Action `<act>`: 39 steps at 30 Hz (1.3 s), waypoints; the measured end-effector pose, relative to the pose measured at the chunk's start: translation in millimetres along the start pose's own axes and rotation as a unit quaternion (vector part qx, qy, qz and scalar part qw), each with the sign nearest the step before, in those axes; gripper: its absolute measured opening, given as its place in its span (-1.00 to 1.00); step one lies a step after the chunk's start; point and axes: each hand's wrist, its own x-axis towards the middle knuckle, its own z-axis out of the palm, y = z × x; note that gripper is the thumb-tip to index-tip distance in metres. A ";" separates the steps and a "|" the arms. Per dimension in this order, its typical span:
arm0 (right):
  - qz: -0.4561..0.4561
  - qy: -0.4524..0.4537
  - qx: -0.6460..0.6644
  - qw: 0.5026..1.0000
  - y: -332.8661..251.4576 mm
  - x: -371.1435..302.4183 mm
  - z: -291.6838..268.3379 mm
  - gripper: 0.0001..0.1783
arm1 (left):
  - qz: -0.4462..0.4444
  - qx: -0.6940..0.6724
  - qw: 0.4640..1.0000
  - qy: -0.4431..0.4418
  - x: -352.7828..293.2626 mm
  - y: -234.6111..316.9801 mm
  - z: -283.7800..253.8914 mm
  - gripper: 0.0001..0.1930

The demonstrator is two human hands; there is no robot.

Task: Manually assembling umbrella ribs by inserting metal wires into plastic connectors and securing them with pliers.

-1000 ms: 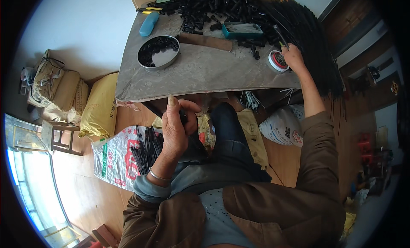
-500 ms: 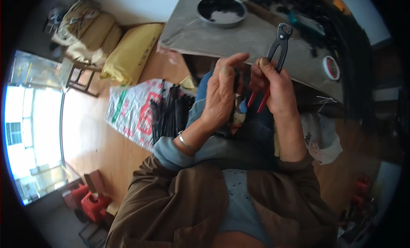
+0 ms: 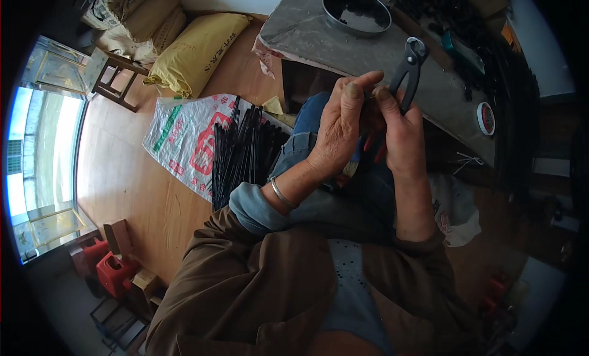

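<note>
My right hand (image 3: 403, 135) is wrapped round dark end-cutting pincers (image 3: 413, 63) with red handles. Their jaws point up and away from me, over the table's near edge. Close on the left, my left hand (image 3: 341, 126) has its fingers bent toward my right thumb, the two hands almost meeting or touching. Whatever lies between the left fingers is hidden behind the hand. Both hands are above my lap. Left of my knee, a bundle of long black strips (image 3: 248, 150) rests on a white printed plastic sack (image 3: 184, 141) on the floor.
Ahead stands a grey-covered table (image 3: 300, 40) with a metal bowl (image 3: 357, 11) of dark bits, a green box (image 3: 460, 52), heaped black pieces (image 3: 429, 12) and a round red-and-white tin (image 3: 486, 118). A yellow sack (image 3: 199, 55), a wooden stool (image 3: 113, 77) and red plastic stools (image 3: 116, 273) are leftward.
My hands have drawn closer together, the left going right toward the right thumb. The pincers' jaws stay raised, their handles now more hidden. The whole view has shifted slightly.
</note>
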 end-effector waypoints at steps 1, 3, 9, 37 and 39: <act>-0.003 -0.006 0.005 1.000 1.7 0.4 -1.5 -0.70 | 0.002 -0.001 1.000 0.002 -0.4 0.1 -0.1 -0.36; -0.007 -0.016 0.009 1.000 1.6 1.5 -0.3 -0.70 | -0.015 -0.017 1.000 -0.005 -1.0 0.3 -1.1 -0.37; -0.010 0.001 0.015 1.000 0.5 0.8 1.0 -0.70 | -0.003 -0.034 0.999 -0.001 -0.7 0.6 -1.0 -0.50; 0.096 -0.154 -0.115 0.977 -37.5 -17.1 -20.2 -0.75 | -0.096 -0.036 0.992 0.071 10.6 13.3 -11.8 -0.33; 0.190 -0.221 -0.099 0.952 -50.2 -25.1 -29.0 -0.64 | -0.105 -0.012 0.992 0.068 9.8 15.0 -14.9 -0.31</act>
